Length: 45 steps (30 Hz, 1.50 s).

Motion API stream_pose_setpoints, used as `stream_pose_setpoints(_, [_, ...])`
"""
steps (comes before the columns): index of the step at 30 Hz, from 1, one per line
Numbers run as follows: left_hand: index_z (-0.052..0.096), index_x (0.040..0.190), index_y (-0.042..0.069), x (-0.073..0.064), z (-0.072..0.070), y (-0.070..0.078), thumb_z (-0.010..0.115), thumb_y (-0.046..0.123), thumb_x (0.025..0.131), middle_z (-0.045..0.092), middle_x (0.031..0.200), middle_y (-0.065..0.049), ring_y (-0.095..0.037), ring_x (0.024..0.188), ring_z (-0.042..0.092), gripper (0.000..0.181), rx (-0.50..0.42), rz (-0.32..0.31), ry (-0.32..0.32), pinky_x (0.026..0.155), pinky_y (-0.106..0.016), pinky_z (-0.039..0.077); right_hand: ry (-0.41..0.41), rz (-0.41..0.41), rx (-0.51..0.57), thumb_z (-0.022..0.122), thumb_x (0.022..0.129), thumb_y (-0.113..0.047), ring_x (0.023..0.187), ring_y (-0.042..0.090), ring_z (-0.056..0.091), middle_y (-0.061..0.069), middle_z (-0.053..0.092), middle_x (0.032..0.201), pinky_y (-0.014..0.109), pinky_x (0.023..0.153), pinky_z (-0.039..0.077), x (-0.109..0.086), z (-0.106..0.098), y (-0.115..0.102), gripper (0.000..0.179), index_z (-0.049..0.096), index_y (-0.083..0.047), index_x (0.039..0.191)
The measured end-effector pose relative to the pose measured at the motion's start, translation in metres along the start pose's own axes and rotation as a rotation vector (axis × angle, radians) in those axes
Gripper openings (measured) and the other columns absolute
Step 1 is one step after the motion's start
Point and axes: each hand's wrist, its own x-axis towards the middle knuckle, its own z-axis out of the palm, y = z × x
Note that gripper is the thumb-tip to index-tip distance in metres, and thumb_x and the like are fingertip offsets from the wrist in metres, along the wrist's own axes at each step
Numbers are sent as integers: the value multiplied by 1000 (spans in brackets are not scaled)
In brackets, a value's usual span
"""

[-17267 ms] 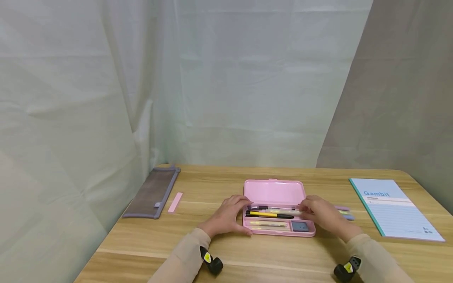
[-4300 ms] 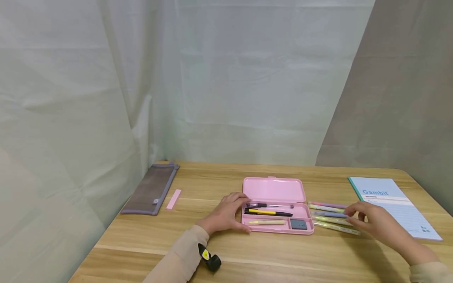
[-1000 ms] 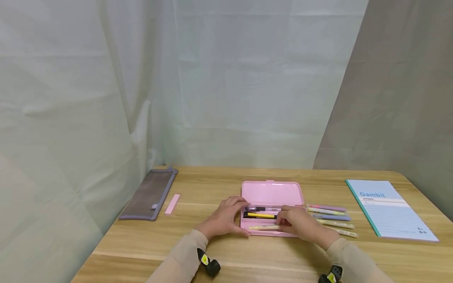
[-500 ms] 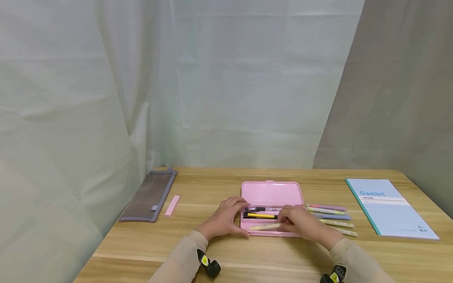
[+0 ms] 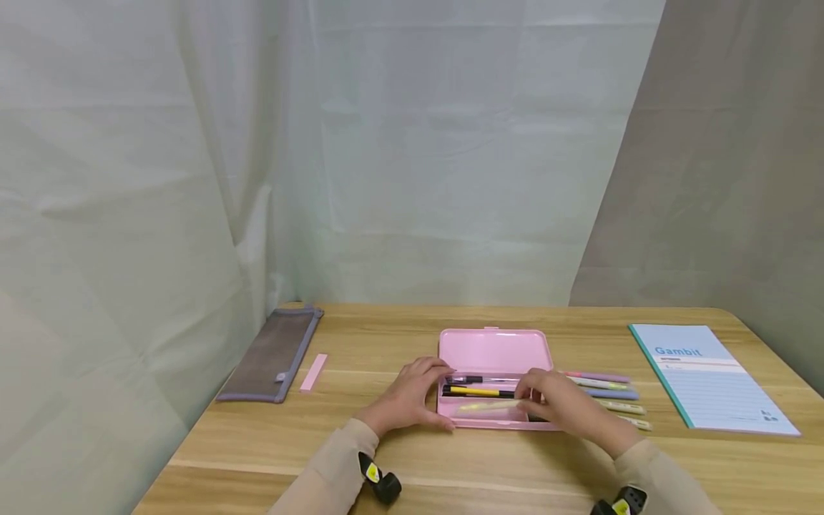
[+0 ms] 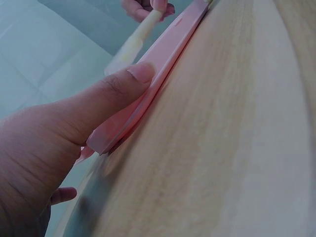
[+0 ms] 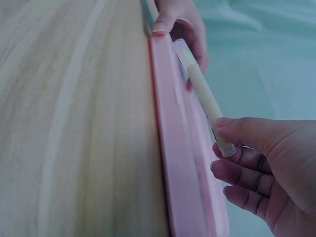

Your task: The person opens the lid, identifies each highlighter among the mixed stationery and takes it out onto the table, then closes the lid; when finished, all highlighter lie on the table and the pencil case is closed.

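Observation:
A pink pencil case lies with its lid raised on the wooden table. My left hand holds its left end, thumb on the front wall and fingers toward the back. Between thumb and index finger, my right hand pinches the end of a pale yellow highlighter, which is tilted above the front compartment. The back compartment contains a clear pen with a black cap and a yellow-and-black pen. A dark block in the front right corner is mostly hidden by my right hand.
Several highlighters lie side by side just right of the case. Farther right is a Gambit notebook. On the left are a grey mesh pouch and a pink strip. A curtain hangs behind the table.
My right hand has lifted the highlighter from the front compartment and shifted slightly right. Compared with the oldest frame, more highlighters lie right of the case. My left hand stays put.

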Motion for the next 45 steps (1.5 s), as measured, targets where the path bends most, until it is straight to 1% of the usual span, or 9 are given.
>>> stream_pose_setpoints(5, [49,139,17,0,-1,1,79,62,65,47,141,0,-20,135,38,91,-5,-9,-7,114,-45,32,34,4,-17,69,87,-16,72,-5,48,-13,57,81,18,59,46,-6,-11,-1,6,64,-19,86])
stream_pose_setpoints(10, [49,139,17,0,-2,1,79,62,64,47,141,1,-19,135,38,92,3,-9,-1,114,-45,32,47,25,2,67,89,-20,69,-5,47,-12,55,80,18,55,44,-11,-22,-1,5,64,-19,86])
stream_pose_setpoints(14, [49,139,17,0,-1,0,79,62,64,47,141,1,-19,135,38,92,4,-10,2,114,-45,32,69,23,-6,67,89,-18,69,-6,46,-12,56,80,18,56,43,-16,-29,0,5,63,-18,86])
stream_pose_setpoints(19, [48,139,18,0,-1,0,78,63,64,46,142,1,-20,136,37,93,-2,-16,1,115,-46,31,128,-19,-45,69,87,-13,70,-7,45,-13,56,81,17,56,43,-25,-36,5,10,63,-20,84])
stream_pose_setpoints(23, [48,139,18,0,0,0,79,63,64,46,142,1,-20,136,37,93,0,-16,0,115,-45,31,168,-37,-72,71,84,-12,70,-9,44,-14,56,81,17,55,42,-32,-39,11,11,63,-21,84])
stream_pose_setpoints(29, [49,139,18,1,-1,1,79,62,65,46,142,0,-20,136,38,92,9,-9,-5,115,-45,31,234,-15,-96,74,81,-9,67,-10,42,-18,52,76,17,53,39,-47,-41,17,16,63,-22,82])
stream_pose_setpoints(34, [48,140,18,1,0,2,78,62,65,46,143,-1,-21,137,37,92,14,-9,-17,116,-45,31,257,22,-113,72,82,-10,67,-10,41,-21,49,76,17,53,39,-61,-45,21,15,63,-21,84])
stream_pose_setpoints(42, [48,140,18,0,0,2,78,63,65,46,143,0,-20,137,37,92,13,-18,-19,116,-45,31,297,13,-104,71,83,-10,67,-9,42,-21,52,77,17,51,37,-77,-47,28,8,65,-16,85])
stream_pose_setpoints(45, [48,140,18,0,-1,1,78,63,65,46,143,0,-20,137,37,92,13,-17,-23,116,-45,31,316,22,-109,72,82,-8,66,-9,42,-21,52,76,16,51,37,-83,-48,28,12,65,-17,85])
